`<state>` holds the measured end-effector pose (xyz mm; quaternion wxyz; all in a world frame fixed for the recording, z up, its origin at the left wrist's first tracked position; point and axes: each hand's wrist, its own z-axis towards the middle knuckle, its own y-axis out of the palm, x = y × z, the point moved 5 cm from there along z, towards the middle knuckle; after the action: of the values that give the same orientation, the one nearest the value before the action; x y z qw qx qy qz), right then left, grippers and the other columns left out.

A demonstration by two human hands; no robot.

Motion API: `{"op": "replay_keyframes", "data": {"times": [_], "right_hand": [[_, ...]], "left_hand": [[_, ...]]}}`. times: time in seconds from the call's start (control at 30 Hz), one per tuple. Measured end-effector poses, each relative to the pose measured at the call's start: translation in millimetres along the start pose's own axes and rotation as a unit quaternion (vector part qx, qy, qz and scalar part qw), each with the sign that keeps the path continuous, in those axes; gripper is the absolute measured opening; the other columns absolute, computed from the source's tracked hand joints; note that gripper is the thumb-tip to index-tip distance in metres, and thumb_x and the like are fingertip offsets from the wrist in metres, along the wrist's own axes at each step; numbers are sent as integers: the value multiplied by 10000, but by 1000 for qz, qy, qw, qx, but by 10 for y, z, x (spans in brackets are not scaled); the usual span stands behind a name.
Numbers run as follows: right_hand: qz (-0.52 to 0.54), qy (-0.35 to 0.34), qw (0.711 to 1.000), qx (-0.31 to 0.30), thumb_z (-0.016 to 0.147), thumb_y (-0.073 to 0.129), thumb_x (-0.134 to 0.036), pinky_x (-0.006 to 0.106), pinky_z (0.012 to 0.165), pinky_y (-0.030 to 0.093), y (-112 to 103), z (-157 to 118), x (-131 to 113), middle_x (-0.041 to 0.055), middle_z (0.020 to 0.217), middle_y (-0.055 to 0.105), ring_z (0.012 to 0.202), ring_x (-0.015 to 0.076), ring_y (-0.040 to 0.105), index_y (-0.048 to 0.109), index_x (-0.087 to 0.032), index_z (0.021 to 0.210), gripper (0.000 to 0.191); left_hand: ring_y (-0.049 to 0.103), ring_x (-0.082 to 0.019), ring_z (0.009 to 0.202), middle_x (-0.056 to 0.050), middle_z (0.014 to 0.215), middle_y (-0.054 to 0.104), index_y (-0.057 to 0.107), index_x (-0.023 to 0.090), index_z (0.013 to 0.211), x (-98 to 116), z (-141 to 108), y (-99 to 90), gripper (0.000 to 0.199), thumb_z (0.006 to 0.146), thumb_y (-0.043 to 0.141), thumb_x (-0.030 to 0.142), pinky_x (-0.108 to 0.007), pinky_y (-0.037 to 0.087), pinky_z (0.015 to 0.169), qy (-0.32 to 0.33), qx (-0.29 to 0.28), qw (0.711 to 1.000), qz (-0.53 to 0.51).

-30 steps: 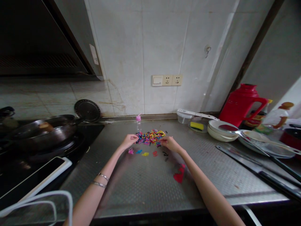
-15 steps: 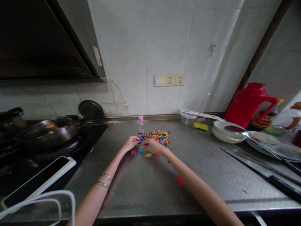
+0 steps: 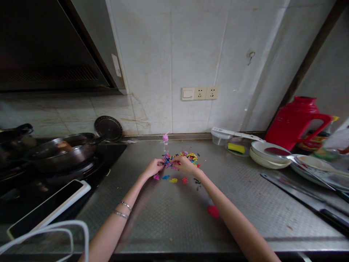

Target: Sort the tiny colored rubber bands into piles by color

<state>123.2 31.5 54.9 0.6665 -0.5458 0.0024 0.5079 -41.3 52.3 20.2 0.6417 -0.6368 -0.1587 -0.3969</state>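
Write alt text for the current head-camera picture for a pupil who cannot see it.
A person's left hand and right hand are at a heap of small multicoloured pieces on a metal counter. In front lies a row of groups: pink, blue, yellow, red and black. A pan stands at left, a red flask at right.

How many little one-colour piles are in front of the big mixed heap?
5, in a row, left to right: pink pile, blue pile, yellow pile, red pile, then black pile. The right arm may hide others.
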Motion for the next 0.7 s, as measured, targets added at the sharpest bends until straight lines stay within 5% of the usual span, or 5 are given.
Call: {"op": "replay_keyframes", "data": {"times": [0.33, 0.7], "right_hand": [[-37, 147, 981, 124, 693, 507, -214, 210, 608, 414, -683, -253, 670, 51, 748, 673, 657, 140, 574, 676, -143, 887, 266], [-53, 159, 985, 41, 653, 507, -193, 176, 554, 386, -627, -315, 797, 16, 685, 656, 627, 123, 566, 687, -132, 843, 269]], "left_hand": [[411, -89, 437, 22, 486, 491, 663, 117, 864, 8, -17, 7, 287, 669, 498, 249, -199, 254, 451, -2, -5, 999, 48], [435, -93, 448, 18, 497, 525, 659, 118, 873, -46, 10, -5, 293, 680, 489, 258, -202, 285, 484, 0, 4, 998, 64]]}}
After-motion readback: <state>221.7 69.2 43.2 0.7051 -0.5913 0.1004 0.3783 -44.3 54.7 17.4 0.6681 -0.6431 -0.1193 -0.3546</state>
